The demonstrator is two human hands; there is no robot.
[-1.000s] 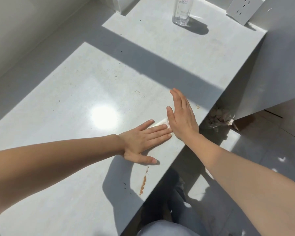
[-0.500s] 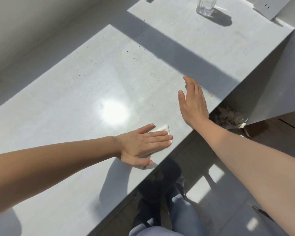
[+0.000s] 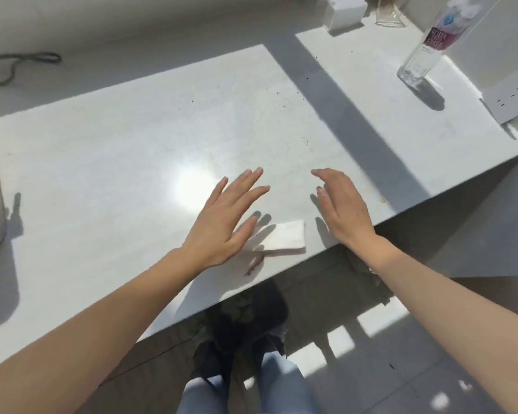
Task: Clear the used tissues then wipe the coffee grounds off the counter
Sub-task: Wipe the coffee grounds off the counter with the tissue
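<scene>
Both hands open above the counter, folded tissue between them.

The left hand (image 3: 222,216) and right hand (image 3: 343,204) have spread fingers and grasp nothing. The white tissue (image 3: 286,238) lies flat near the counter (image 3: 132,162) edge, beside a brown smear (image 3: 253,264). Far right stands a clear bottle (image 3: 428,43) labelled "SODA".

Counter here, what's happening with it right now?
A person is wiping the counter. Both the left hand and right hand hover open and empty, either side of a folded tissue lying near the front edge. A brown smear beside it and scattered dark specks remain.
</scene>
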